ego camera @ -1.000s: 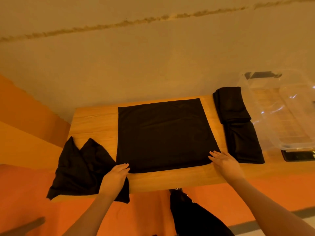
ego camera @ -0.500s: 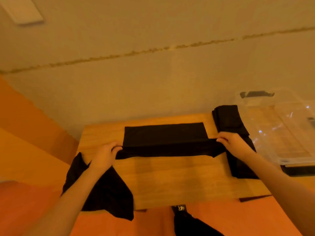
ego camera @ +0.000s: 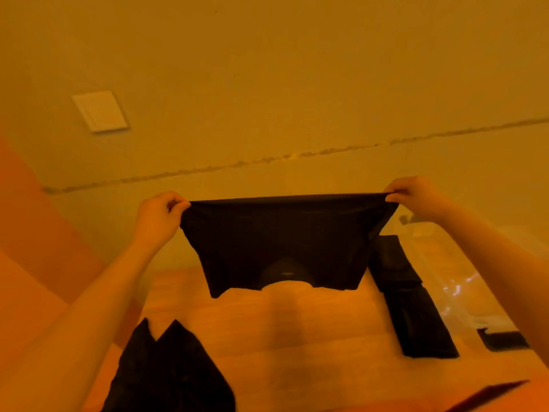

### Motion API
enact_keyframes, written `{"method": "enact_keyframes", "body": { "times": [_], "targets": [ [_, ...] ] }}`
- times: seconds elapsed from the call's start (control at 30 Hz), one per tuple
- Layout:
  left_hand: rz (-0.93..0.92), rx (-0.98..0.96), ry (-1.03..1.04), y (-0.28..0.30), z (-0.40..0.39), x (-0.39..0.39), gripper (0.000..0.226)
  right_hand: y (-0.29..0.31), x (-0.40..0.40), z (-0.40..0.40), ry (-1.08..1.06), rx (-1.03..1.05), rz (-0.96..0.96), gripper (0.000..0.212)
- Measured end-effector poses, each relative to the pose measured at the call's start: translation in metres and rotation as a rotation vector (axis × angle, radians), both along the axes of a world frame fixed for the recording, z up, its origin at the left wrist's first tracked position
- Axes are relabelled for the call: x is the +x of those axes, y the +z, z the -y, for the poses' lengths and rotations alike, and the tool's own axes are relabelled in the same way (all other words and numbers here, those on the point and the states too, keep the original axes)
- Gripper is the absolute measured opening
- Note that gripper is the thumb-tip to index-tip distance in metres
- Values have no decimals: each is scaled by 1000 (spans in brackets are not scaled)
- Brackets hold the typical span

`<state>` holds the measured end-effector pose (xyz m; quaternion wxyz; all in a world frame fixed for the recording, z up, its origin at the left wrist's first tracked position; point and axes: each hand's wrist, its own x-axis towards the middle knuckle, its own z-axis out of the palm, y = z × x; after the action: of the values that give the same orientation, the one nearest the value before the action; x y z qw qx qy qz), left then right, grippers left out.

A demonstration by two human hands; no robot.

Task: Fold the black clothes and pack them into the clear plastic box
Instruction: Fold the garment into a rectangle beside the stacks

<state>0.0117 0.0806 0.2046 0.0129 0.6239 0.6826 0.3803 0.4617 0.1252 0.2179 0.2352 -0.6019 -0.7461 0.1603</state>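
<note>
Black garment [ego camera: 285, 242] hangs above the wooden table [ego camera: 297, 337], its top corners pinched by left hand [ego camera: 157, 215] and right hand [ego camera: 416, 196]. One folded stack [ego camera: 413, 307] lies beside one clear plastic box [ego camera: 451, 275]; one unfolded heap [ego camera: 169, 370] lies at the table's left.

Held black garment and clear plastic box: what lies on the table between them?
Head view: a stack of folded black clothes lies beside the clear plastic box, right of the held black garment.
</note>
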Motion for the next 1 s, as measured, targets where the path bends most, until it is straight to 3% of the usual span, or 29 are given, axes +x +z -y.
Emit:
{"method": "enact_keyframes", "body": {
  "times": [0.23, 0.43, 0.53, 0.67, 0.83, 1.0],
  "targets": [
    [54, 22, -28, 15, 15, -3, 14, 22, -8, 22, -68, 115, -234, 11],
    [68, -41, -87, 7, 54, -9, 9, 9, -1, 57, -126, -12, -383, 14],
    [33, -137, -117, -2, 82, -15, 13, 3, 4, 85, -96, -48, -379, 24],
    [43, -241, -151, -12, 117, -22, 16, -1, 5, 123, -62, -61, -388, 21],
    [80, -278, -215, -5, 147, -31, 11, -6, 12, 153, -83, -80, -436, 34],
    [93, -342, -243, -1, 144, -35, 12, -6, 8, 154, -104, -110, -449, 27]
  ]
}}
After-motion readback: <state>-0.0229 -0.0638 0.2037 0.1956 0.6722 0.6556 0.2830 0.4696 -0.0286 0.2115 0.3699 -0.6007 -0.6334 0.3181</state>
